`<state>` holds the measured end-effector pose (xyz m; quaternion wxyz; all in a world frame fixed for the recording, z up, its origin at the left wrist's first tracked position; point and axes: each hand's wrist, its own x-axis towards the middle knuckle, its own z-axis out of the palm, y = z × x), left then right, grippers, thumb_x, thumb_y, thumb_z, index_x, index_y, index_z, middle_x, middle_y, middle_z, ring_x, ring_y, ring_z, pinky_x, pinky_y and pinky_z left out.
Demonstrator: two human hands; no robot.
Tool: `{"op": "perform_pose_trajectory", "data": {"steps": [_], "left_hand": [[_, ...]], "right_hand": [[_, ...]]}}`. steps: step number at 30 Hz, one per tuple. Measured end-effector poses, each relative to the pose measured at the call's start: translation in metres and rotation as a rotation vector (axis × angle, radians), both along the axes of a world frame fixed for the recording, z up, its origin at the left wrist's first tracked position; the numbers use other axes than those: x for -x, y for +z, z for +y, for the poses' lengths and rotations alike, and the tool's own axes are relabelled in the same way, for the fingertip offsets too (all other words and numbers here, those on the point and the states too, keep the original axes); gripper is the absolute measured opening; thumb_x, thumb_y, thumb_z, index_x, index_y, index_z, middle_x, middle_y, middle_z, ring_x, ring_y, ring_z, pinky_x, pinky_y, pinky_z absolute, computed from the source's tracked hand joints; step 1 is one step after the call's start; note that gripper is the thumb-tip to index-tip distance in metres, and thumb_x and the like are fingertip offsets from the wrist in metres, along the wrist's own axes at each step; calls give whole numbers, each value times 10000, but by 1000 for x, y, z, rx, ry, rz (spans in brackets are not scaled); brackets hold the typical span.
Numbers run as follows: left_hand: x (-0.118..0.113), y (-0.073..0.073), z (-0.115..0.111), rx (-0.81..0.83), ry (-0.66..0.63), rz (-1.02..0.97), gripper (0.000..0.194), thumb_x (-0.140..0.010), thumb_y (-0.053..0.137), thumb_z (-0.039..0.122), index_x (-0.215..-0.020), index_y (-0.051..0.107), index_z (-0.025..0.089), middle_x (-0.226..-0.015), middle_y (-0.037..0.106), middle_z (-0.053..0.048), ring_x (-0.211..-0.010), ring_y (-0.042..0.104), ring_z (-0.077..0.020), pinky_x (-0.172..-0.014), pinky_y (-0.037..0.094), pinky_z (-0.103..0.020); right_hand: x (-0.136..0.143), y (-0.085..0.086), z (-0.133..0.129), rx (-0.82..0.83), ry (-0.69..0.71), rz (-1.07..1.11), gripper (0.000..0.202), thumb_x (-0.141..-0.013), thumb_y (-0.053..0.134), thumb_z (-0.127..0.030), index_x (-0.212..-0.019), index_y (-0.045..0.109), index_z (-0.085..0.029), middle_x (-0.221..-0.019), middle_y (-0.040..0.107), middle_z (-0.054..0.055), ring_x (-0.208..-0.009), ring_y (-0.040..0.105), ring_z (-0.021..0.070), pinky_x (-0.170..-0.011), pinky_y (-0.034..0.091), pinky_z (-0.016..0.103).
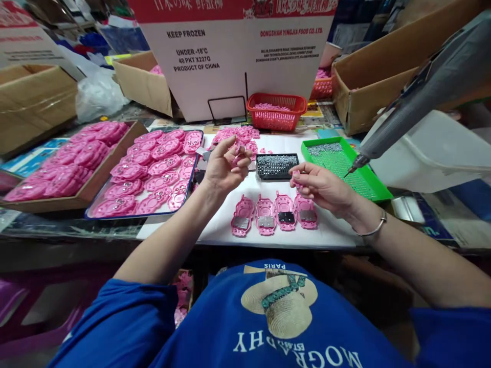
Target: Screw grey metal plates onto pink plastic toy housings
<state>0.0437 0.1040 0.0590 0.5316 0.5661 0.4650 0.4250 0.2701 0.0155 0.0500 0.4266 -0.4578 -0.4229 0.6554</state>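
Smooth plastic for the 4 front casings (265, 208) (matt cardboard for the cartons (344, 99)).

Bench (57, 228) has a white sheet (337, 232) on the work area: four pink housings (265, 210) in a row near the front edge, black tray (274, 177) of screws just behind, green tray (378, 196) to the right, heap of small pink parts (240, 135) further back. Left side: blue-rimmed tray (134, 215) of pink shells, then a low cardboard box (115, 166) of more. Red basket (276, 121) at the back.
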Motion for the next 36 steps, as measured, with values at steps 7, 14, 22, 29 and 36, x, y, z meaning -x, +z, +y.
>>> {"op": "perform_pose_trajectory", "data": {"steps": [7,14,22,29,36], "left_hand": [[-19,-10,-46,382,-181,-521,129,-724,450,182,-597,429,172,-676,588,-35,-440,341,-20,-372,198,-166],[-31,-23,-76,500,-443,-396,204,-686,693,240,-865,619,175,-597,557,46,-369,354,-19,-353,114,-179],[-37,-33,-93,343,-436,-218,363,-682,809,463,-817,645,168,-491,464,83,-381,349,-32,-382,212,-183],[-33,-40,-94,297,-454,-240,322,-756,762,458,-787,615,174,-467,459,84,-368,380,-43,-377,221,-178],[-32,-42,-99,51,-338,-72,285,-769,734,466,-873,677,207,-627,570,47,-476,479,-67,-457,355,-200]], "right_hand": [[10,-7,-18,15,-81,72,384,-716,721,-327,-964,475,-166,-759,538,-32,-484,353,-14,-434,198,149],[13,-13,-26,-33,-120,75,400,-701,777,-348,-980,547,-179,-732,455,-59,-477,326,-25,-412,167,157],[16,-26,-38,-88,-71,-6,405,-761,749,-426,-1052,567,-210,-723,519,-51,-498,412,-5,-430,310,144],[20,-27,-43,-108,-21,-48,434,-780,732,-419,-1144,581,-237,-769,534,-38,-509,455,9,-430,356,157],[17,-32,-41,-150,-34,-51,374,-778,731,-423,-1061,579,-230,-764,554,-35,-510,447,12,-447,345,162]]}}
